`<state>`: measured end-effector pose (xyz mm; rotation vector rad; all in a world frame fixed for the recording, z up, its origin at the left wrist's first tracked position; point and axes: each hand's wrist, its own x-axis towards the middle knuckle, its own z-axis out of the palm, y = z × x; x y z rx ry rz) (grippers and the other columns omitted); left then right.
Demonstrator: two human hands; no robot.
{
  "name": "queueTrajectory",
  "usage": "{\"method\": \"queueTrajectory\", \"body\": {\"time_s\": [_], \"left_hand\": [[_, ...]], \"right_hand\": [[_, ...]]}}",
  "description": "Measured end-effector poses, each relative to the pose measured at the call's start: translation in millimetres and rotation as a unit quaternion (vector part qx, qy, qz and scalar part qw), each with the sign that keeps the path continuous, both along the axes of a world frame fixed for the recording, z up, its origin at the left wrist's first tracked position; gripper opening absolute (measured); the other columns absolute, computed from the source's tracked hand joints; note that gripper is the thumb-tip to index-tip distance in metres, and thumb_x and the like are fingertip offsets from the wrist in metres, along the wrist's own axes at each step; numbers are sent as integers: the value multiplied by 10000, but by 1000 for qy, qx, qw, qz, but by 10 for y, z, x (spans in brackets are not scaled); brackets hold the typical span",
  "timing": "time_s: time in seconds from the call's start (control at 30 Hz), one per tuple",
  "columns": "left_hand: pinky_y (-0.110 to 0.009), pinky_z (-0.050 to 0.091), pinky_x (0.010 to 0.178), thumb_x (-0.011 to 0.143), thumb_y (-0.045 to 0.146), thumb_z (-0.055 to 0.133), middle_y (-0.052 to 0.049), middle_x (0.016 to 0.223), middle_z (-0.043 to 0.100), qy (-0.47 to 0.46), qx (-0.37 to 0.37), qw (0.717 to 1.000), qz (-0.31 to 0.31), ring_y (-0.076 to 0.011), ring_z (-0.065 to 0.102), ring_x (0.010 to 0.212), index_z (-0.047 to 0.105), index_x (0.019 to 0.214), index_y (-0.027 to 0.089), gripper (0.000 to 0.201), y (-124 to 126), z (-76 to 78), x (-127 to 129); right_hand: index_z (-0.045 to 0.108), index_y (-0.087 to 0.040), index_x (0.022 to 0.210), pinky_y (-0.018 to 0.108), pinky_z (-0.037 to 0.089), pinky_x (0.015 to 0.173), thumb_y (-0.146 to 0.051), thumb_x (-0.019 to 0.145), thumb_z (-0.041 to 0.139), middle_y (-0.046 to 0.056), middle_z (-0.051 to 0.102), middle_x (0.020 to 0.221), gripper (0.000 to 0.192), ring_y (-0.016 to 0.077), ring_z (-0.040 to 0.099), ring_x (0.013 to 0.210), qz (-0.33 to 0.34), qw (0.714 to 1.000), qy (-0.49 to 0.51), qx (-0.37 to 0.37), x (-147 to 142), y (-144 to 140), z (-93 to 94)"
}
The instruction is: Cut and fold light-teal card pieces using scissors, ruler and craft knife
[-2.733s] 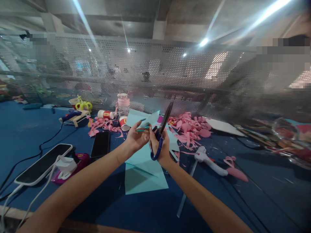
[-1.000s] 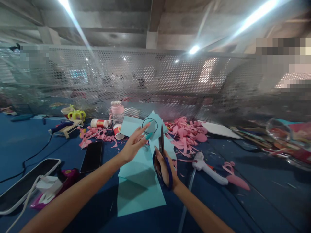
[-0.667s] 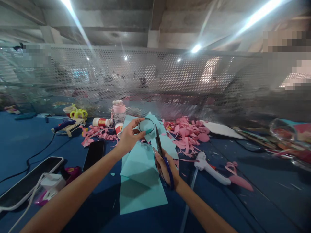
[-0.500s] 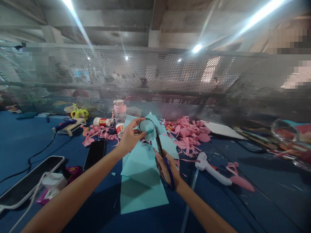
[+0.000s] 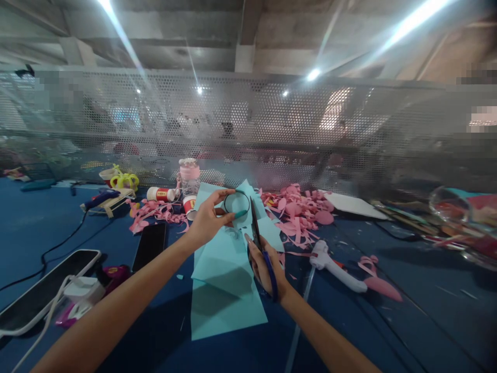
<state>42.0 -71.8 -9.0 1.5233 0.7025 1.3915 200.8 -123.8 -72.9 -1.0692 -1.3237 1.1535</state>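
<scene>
My left hand [image 5: 209, 220] pinches a piece of light blue paper [image 5: 235, 204] bearing a dark circular outline, thumb in front and fingers at its upper edge. My right hand [image 5: 269, 269] is wrapped around blue-handled scissors [image 5: 255, 223]. Their dark blades point up and away, just right of the held paper; whether they touch it I cannot tell. Beneath both hands, several light blue sheets [image 5: 227, 311] lie overlapping on the blue table.
Pink paper scraps [image 5: 297, 210] are heaped behind the right hand. A white glue gun [image 5: 337, 272] lies to the right, a blue one [image 5: 103, 198] far left. A phone [image 5: 150, 246], paper cup [image 5: 160, 194], bottle [image 5: 189, 173] and power strip [image 5: 34, 290] occupy the left side.
The held paper has shifted slightly right, closer to the scissor blades, and its circle faces the camera a little more. The right hand keeps nearly the same place. The camera view has shifted slightly.
</scene>
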Motion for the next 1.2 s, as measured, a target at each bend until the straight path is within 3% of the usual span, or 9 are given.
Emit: {"method": "queueTrajectory", "body": {"time_s": [0.37, 0.53, 0.63, 1.2], "left_hand": [[-249, 565, 564, 656, 262, 726, -71, 1228, 491, 14, 8, 1000, -13, -80, 598, 656, 520, 1091, 220, 483, -36, 7, 10], [-212, 535, 550, 648, 235, 724, -10, 886, 581, 9, 13, 1000, -7, -68, 567, 598, 540, 906, 169, 324, 2, -17, -11], [-218, 527, 550, 661, 224, 711, 2, 760, 585, 34, 4, 999, -15, -90, 574, 602, 552, 899, 162, 293, 22, -31, -30], [-262, 536, 580, 660, 241, 713, -2, 712, 606, 42, -17, 998, -32, -113, 590, 592, 561, 925, 161, 316, -14, -55, 24]], "right_hand": [[457, -209, 805, 188, 208, 337, -569, 770, 529, -99, 292, 486, 368, 48, 270, 366, 7, 1000, -10, 24, 34, 39, -27], [459, -206, 799, 190, 193, 342, -564, 753, 552, -101, 278, 493, 373, 45, 262, 369, 5, 1000, 15, 16, 29, 56, -67], [448, -209, 801, 190, 190, 335, -569, 751, 552, -107, 279, 473, 378, 45, 257, 355, 13, 1000, 16, 4, 23, 40, -48], [354, -226, 702, 188, 223, 310, -559, 798, 482, -107, 320, 454, 369, 44, 283, 329, 0, 999, -12, 36, -9, -20, 104]]}}
